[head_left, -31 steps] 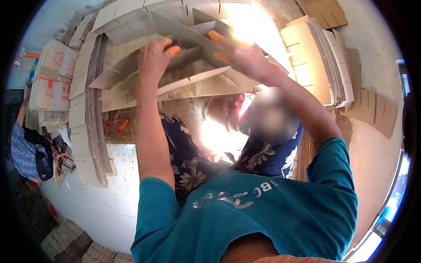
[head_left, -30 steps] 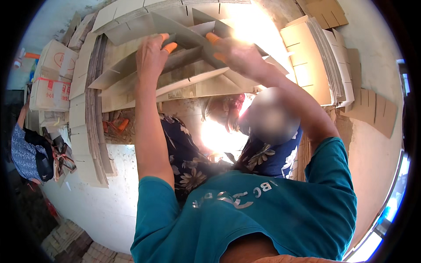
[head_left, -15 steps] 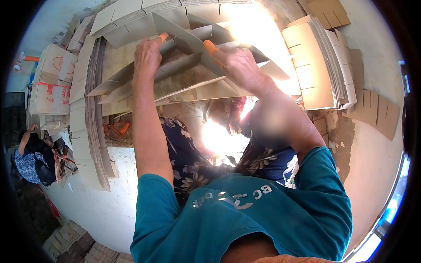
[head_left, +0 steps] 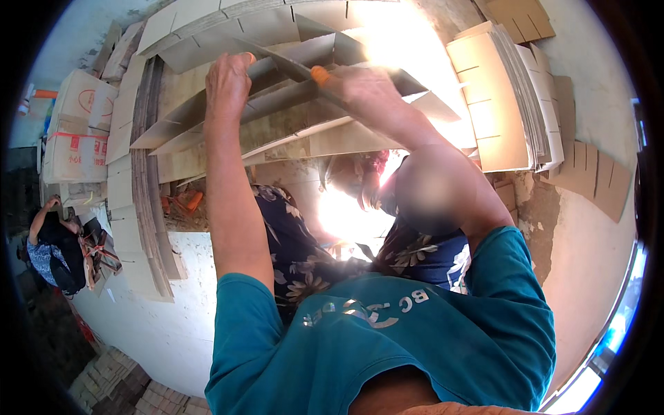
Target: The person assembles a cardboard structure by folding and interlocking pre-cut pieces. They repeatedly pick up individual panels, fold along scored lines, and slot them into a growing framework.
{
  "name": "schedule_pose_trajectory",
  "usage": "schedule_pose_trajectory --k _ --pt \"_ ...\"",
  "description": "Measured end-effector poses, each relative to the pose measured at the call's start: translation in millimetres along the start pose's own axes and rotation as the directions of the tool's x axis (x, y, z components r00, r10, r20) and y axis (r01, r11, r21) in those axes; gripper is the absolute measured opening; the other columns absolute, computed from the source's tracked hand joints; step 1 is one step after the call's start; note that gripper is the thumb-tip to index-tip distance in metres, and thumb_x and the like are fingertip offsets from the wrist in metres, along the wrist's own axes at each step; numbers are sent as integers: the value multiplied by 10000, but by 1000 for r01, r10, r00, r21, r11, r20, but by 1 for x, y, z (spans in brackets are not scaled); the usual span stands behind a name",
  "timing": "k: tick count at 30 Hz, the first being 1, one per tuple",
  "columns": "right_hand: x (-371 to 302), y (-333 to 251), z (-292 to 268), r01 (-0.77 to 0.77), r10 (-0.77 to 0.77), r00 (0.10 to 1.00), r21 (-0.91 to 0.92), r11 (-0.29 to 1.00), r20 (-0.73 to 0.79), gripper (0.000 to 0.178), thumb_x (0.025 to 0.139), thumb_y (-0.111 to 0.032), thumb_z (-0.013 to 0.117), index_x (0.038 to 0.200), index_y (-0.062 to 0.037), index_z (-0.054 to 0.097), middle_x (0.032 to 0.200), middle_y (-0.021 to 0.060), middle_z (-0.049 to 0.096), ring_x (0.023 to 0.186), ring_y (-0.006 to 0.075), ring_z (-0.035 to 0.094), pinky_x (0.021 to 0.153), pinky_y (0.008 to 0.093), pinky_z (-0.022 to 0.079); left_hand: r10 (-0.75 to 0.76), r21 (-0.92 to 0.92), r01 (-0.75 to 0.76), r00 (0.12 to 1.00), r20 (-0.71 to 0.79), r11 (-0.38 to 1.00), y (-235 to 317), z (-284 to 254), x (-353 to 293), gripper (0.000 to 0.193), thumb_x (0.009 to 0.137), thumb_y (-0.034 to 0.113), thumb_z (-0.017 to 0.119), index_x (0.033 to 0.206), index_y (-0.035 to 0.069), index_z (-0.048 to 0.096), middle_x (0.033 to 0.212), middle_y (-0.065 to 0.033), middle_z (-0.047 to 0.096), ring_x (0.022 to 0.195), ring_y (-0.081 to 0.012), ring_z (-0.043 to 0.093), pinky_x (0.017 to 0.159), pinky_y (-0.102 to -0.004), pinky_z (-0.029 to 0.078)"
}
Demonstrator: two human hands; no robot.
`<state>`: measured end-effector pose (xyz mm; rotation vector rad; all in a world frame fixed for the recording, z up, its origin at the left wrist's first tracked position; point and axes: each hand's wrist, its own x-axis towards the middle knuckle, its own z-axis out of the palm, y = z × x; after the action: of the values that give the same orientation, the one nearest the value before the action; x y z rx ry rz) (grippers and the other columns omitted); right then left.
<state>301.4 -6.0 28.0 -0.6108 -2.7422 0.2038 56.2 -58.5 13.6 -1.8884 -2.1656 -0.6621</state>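
Slotted cardboard strips cross each other in front of me as a partly joined divider grid. My left hand, its thumb in an orange finger cover, is closed on the grid's left side; just which strip it pinches is hidden. My right hand, also with an orange finger cover, is closed on the slanting cross strip, thumb on its upper edge. That strip sits down among the long strips. Motion smears the right fingers a little.
Stacks of slotted cardboard stand at the left, along the far side and at the right. A taped carton is beyond the left stack. Another person is at the far left. Strong light glares behind the grid.
The slanting cross strip has sunk lower among the long strips, with less of it standing above them. Both my hands have shifted slightly left.
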Motion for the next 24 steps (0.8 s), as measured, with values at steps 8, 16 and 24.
schedule_pose_trajectory --k 8,16,24 --pt "0 4 -3 -88 88 996 3 996 -12 219 858 -97 541 1058 -56 620 918 108 589 892 305 587 729 383 501 115 -31 -111 984 135 993 15 -8 6 459 840 14 575 1278 147 538 1253 -121 532 1151 -369 483 913 -422 433" --pt "-89 68 -61 -450 338 808 -134 883 -483 241 810 -59 575 1039 -90 642 1149 80 600 1008 262 571 822 349 517 -1 104 -27 966 259 994 8 13 12 493 930 177 529 1406 191 399 1464 -49 376 1355 -335 320 1070 -503 297" --pt "-237 158 -88 -773 830 467 -597 215 -305 678 764 -385 738 1298 -102 430 1170 130 548 1095 319 530 837 504 466 -25 -231 27 1000 11 973 49 -51 -22 496 913 116 565 1390 106 428 1344 -159 502 1256 -340 451 1002 -379 386"
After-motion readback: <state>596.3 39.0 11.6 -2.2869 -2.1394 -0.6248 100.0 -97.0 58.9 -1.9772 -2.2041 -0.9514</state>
